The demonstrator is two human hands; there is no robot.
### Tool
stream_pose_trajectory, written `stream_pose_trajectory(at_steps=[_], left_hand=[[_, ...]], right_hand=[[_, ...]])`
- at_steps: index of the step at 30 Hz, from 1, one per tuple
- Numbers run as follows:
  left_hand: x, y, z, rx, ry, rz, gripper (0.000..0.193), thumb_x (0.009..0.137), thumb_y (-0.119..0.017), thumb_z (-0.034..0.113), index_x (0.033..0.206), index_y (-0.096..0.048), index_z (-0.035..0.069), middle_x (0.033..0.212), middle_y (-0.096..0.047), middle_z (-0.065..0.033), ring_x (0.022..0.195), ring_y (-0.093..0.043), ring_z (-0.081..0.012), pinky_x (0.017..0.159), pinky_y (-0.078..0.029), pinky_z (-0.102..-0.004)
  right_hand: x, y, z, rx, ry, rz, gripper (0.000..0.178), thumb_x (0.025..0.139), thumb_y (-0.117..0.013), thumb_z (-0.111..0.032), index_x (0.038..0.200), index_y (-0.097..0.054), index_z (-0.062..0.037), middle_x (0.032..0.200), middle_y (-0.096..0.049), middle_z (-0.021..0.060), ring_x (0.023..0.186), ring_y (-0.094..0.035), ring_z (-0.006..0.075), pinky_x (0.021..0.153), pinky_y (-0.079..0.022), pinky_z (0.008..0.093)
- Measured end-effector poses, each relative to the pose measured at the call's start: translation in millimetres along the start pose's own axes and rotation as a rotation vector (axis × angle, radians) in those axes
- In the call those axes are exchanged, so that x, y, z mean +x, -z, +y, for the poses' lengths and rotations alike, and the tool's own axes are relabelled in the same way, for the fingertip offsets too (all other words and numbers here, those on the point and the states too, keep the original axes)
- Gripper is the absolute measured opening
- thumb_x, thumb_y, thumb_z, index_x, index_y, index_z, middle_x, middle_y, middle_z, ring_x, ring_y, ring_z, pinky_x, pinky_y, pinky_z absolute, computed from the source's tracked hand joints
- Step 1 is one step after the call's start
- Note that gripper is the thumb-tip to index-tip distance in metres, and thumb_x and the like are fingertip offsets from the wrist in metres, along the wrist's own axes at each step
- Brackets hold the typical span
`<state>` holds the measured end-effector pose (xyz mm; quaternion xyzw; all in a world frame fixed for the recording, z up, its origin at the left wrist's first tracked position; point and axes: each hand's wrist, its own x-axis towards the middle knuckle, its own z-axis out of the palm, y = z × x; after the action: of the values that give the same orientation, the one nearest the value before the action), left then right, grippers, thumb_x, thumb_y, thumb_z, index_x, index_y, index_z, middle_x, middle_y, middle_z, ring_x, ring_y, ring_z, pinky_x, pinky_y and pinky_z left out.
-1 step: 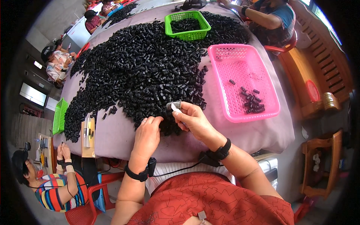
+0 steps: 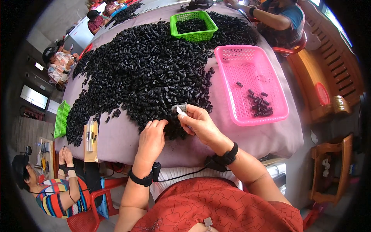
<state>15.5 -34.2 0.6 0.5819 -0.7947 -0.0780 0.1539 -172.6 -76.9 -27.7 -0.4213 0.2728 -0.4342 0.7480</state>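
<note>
A big heap of small black cylindrical parts (image 2: pixel 143 69) covers much of the cloth-topped table. At its near edge my left hand (image 2: pixel 152 136) is closed, fingertips together; anything pinched there is hidden from this view. Just to the right, my right hand (image 2: pixel 200 123) grips a small white blade-like piece (image 2: pixel 181 111) between thumb and fingers. A grey sleeve (image 2: pixel 178 108) covers the tip of its index finger. The two hands are close together but apart. Beyond my right hand stands a pink plastic basket (image 2: pixel 251 120) with a small cluster of black parts inside.
A green basket (image 2: pixel 193 37) holding black parts sits in the far heap. Another green basket (image 2: pixel 62 120) stands at the left edge, near a wooden board (image 2: pixel 91 154) with small tools. Co-workers sit around the table. A black cable (image 2: pixel 181 178) runs between my wristbands.
</note>
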Motion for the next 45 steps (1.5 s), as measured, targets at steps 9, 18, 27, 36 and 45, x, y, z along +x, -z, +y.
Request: stream_pose_trajectory(at_steps=[9,18,27,36,45], left_hand=[[5.3,-5.2,-0.2,-0.07,0.001,0.207,0.027,0.079,-0.063,0.001,0.105,-0.06,0.004,0.091,-0.06,-0.0147,0.091,-0.059,-0.0342,0.077,-0.048,-0.0418],[18.4,-15.2,-0.6,-0.041,-0.004,0.141,0.024,0.079,-0.064,0.0,0.102,-0.059,0.004,0.09,-0.059,-0.0132,0.083,-0.062,-0.0334,0.071,-0.049,-0.0416],[21.6,-16.7,-7.1,-0.039,0.031,0.122,0.024,0.079,-0.063,-0.001,0.102,-0.058,0.004,0.092,-0.057,-0.0136,0.081,-0.062,-0.0343,0.07,-0.05,-0.0424],[17.2,-8.6,-9.8,-0.014,-0.021,0.175,0.023,0.081,-0.063,0.001,0.103,-0.058,0.004,0.092,-0.058,-0.0125,0.077,-0.062,-0.0318,0.069,-0.051,-0.0382],[10.7,14.7,-5.5,-1.664,0.397,0.075,0.015,0.095,-0.057,0.014,0.106,-0.059,0.004,0.094,-0.064,-0.005,0.078,-0.062,-0.011,0.069,-0.054,-0.025]], right_hand=[[3.2,1.1,-2.6,-0.008,0.007,0.006,0.018,0.095,-0.058,-0.017,0.109,-0.058,-0.005,0.075,-0.052,-0.0046,0.057,-0.043,0.0014,0.047,-0.033,0.0168],[4.3,3.7,-2.1,-0.024,0.003,-0.003,0.017,0.095,-0.057,-0.016,0.108,-0.058,-0.0048,0.075,-0.052,-0.0044,0.057,-0.044,0.0017,0.047,-0.033,0.0173],[2.0,-0.7,-8.4,-0.014,0.011,-0.027,0.015,0.095,-0.058,-0.016,0.105,-0.058,-0.0048,0.075,-0.053,-0.0038,0.058,-0.045,0.0022,0.047,-0.033,0.0177],[1.3,-3.2,-4.0,-0.005,0.004,0.0,0.011,0.095,-0.057,-0.015,0.101,-0.058,-0.0054,0.075,-0.052,-0.0044,0.057,-0.044,0.0019,0.047,-0.032,0.0175],[-7.5,-8.8,-20.1,-0.055,0.033,-0.177,0.037,0.093,-0.058,-0.013,0.128,-0.053,-0.0027,0.075,-0.053,-0.0054,0.059,-0.043,0.0016,0.051,-0.034,0.0179]])
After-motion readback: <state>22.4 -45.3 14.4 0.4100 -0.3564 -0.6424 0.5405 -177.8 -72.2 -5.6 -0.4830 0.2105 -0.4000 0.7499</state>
